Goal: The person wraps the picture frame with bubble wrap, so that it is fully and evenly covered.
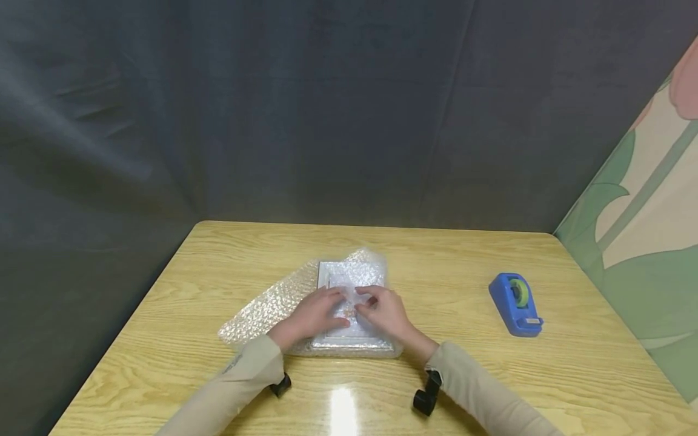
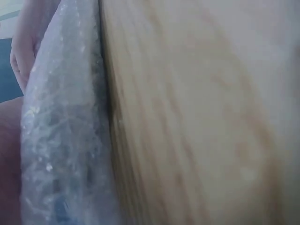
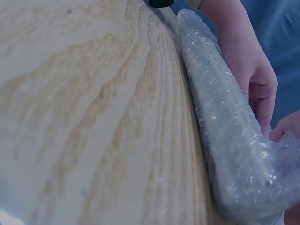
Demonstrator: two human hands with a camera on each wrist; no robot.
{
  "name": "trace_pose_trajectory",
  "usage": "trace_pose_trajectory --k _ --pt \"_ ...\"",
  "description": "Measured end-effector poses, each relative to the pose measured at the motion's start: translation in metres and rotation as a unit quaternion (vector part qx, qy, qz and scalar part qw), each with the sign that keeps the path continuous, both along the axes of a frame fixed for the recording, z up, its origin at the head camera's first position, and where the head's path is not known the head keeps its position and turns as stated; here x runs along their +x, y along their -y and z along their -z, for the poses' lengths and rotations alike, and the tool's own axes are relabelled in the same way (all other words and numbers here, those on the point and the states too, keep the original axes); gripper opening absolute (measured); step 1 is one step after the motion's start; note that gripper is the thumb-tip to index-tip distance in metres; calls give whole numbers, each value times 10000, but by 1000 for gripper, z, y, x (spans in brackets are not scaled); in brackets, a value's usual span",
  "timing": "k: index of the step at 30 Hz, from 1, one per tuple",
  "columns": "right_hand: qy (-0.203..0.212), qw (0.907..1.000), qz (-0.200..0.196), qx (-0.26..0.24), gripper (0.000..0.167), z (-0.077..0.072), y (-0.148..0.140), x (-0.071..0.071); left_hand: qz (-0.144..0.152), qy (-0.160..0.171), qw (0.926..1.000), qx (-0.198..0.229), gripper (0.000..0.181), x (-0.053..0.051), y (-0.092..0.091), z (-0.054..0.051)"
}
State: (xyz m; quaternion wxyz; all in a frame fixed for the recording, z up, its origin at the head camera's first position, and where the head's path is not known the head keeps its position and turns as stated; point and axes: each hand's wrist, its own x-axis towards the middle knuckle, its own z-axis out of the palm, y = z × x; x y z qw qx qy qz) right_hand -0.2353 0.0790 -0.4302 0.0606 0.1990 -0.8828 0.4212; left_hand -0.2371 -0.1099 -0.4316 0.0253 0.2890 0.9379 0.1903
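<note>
In the head view a flat, light rectangular framed object (image 1: 354, 332) lies on the table inside clear bubble wrap (image 1: 267, 309), which spreads out flat to its left. My left hand (image 1: 316, 315) rests on its left half, finger and thumb spread apart. Over the right half is my right hand (image 1: 386, 312), fingers bent towards the thumb with a gap between them. The right wrist view shows the wrapped edge (image 3: 229, 126), the left hand (image 3: 248, 61) against its far side and part of the right hand (image 3: 288, 125) beside bunched wrap. Wrap (image 2: 65, 122) also fills the left wrist view's left side.
A blue tape dispenser (image 1: 515, 306) with a green roll stands on the wooden table (image 1: 436, 266), right of the hands. Dark cloth (image 1: 327, 121) hangs behind and to the left. A flower-patterned surface (image 1: 654, 242) borders the right side.
</note>
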Motion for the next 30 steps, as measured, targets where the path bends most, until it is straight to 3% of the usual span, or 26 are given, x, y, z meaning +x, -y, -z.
trace_pose_trajectory --k 9,16,25,30 --pt "-56 9992 81 379 38 0 3 2 -173 83 9998 53 72 12 17 -11" --pt "-182 9980 71 594 39 2 4 1 -473 2 9986 219 91 13 23 -17" --pt "-503 9953 32 823 38 2 5 4 129 232 9996 80 98 5 15 -10" --pt "-563 9943 -34 908 39 1 7 8 133 436 9989 -118 95 5 12 -10"
